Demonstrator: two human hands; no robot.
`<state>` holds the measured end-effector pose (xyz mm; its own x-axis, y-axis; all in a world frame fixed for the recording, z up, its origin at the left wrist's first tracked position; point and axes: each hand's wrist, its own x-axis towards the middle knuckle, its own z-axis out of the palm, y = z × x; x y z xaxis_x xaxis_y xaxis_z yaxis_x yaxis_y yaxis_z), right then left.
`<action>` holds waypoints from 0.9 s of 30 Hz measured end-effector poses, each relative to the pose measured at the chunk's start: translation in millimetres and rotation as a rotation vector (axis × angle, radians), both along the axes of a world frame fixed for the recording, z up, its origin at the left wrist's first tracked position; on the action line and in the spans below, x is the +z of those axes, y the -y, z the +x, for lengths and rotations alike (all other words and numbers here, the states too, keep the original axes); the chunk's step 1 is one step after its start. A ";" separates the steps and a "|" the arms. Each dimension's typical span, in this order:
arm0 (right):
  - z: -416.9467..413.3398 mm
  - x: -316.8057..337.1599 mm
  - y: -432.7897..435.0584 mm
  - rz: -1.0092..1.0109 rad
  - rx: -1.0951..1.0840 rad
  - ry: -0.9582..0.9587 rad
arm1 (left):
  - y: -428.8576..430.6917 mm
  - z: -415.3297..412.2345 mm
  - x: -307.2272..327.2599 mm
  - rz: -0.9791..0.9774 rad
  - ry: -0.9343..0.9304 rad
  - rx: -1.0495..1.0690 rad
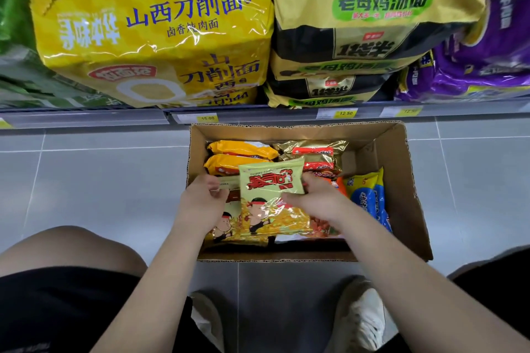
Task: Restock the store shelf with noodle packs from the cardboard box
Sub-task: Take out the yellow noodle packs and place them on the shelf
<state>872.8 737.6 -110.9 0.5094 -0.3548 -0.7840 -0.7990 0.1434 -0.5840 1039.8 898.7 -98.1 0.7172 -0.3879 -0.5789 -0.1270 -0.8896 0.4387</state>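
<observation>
An open cardboard box (407, 209) sits on the floor in front of the shelf. A pale green noodle pack (271, 186) with red lettering is lifted a little over the box's contents. My right hand (312, 199) grips its right edge. My left hand (205, 203) reaches into the box's left side, its fingers curled at the edge of a second pale green pack (229, 233) beneath. Orange packs (241, 156), gold-and-red packs (314, 153) and blue-yellow packs (368, 198) fill the remaining space in the box.
The low shelf edge (86, 117) carries price tags (208, 118). Above it stand large yellow multipacks (160, 28), olive-and-black multipacks (358, 37), purple ones (481, 60) and green ones (17, 8). Grey floor tiles surround the box; my knees and shoes are near the bottom.
</observation>
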 end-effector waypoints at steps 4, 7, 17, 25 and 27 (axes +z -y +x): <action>-25.5 7.2 40.9 -0.024 -0.001 -0.067 | 6.2 3.2 -15.4 0.203 -0.025 -0.106; -39.8 9.2 55.8 -0.006 -0.044 -0.067 | 10.5 2.7 -23.8 0.278 -0.059 -0.072; -56.9 10.8 65.7 0.005 -0.103 -0.020 | 20.4 -15.1 -42.6 0.341 -0.049 -0.074; -55.4 6.4 68.9 -0.017 -0.143 0.014 | 6.9 -19.4 -47.5 0.401 -0.120 -0.159; -53.5 6.0 69.3 -0.016 -0.132 0.013 | 5.9 -17.8 -47.6 0.356 -0.139 -0.139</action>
